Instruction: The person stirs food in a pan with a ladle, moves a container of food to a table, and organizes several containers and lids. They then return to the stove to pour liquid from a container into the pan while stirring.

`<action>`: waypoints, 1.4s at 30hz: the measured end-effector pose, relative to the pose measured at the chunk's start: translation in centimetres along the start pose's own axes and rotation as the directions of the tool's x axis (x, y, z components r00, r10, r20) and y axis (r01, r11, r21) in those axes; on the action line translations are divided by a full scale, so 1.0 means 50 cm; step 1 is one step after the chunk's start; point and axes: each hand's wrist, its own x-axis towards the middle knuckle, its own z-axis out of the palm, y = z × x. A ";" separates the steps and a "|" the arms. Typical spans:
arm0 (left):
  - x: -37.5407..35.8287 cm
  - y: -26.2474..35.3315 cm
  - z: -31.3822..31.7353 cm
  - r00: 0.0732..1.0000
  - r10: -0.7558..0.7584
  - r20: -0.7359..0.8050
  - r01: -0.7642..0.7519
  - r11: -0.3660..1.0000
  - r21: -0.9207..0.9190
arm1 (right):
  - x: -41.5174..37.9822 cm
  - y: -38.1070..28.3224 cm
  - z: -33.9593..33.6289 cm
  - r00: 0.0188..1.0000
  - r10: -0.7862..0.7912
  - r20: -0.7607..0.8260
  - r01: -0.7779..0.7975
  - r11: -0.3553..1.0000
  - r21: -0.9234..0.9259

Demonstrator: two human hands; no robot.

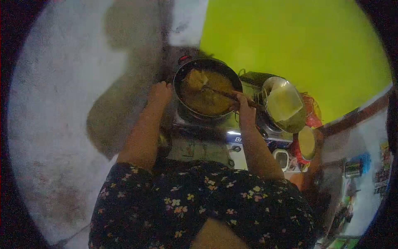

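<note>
A dark round pan (194, 112) sits on the stove, holding yellow-brown liquid food (211, 101) with a paler lump (196, 79) near its upper left. My right hand (245, 108) is closed around the handle of a long wooden stirring spoon (222, 93). The spoon slants over the pan's right rim, and its far end is in the food by the pale lump. At the pan's left edge, my left hand (160, 93) has its fingers curled in against the side. The exact grip of those fingers is hard to see in the dim light.
Right of the pan, a metal bowl (270, 86) holds a pale, flat, squarish thing (285, 101). A round, light-topped container (306, 143) stands beside red packaging (313, 112). The stove front (234, 137) is near my body. A grey wall (54, 124) and a yellow-green wall (290, 37) border the stove.
</note>
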 end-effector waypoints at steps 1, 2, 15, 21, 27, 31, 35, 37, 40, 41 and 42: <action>-0.003 0.001 -0.002 1.000 -0.020 0.019 0.020 1.000 -0.014 | -0.005 -0.008 0.004 1.000 -0.008 -0.007 0.009 1.000 0.009; -0.007 0.002 -0.005 0.998 -0.040 0.040 0.041 0.999 -0.028 | -0.007 -0.012 0.006 1.000 -0.015 -0.014 0.016 1.000 0.018; -0.002 -0.009 -0.004 0.999 0.019 -0.035 -0.019 1.000 0.002 | 0.053 0.037 -0.087 0.962 -0.259 0.086 0.273 0.914 -0.301; 0.004 -0.018 0.021 0.996 0.017 -0.087 -0.022 0.998 -0.059 | 0.038 -0.004 -0.099 0.787 -0.494 0.371 0.595 0.447 -0.668; -0.022 0.004 -0.006 0.997 -0.006 -0.080 0.007 1.000 0.017 | 0.030 -0.058 -0.070 0.700 -0.586 0.408 0.711 0.522 -0.471; -0.022 0.000 0.005 0.995 0.007 -0.101 -0.001 0.998 0.057 | -0.031 -0.071 -0.017 0.750 -0.409 0.519 0.626 0.692 -0.359; -0.040 0.015 -0.018 0.998 0.003 -0.060 0.003 0.996 0.092 | -0.040 -0.010 0.022 0.561 -0.474 0.678 0.814 0.464 -0.349; -0.039 0.012 -0.027 1.000 -0.026 -0.017 0.026 0.999 0.037 | -0.048 0.002 0.025 0.759 -0.193 0.622 0.523 0.748 -0.407; -0.033 -0.002 -0.017 0.999 -0.049 0.005 0.049 0.999 -0.002 | -0.046 0.020 0.045 0.659 -0.488 0.572 0.710 0.656 -0.258; -0.027 -0.002 -0.012 0.997 -0.071 0.013 0.071 0.997 0.003 | -0.040 0.027 0.045 0.674 -0.482 0.560 0.686 0.689 -0.232; -0.026 -0.002 -0.008 0.996 -0.092 0.020 0.092 0.996 0.008 | -0.034 0.033 0.044 0.688 -0.476 0.548 0.662 0.721 -0.205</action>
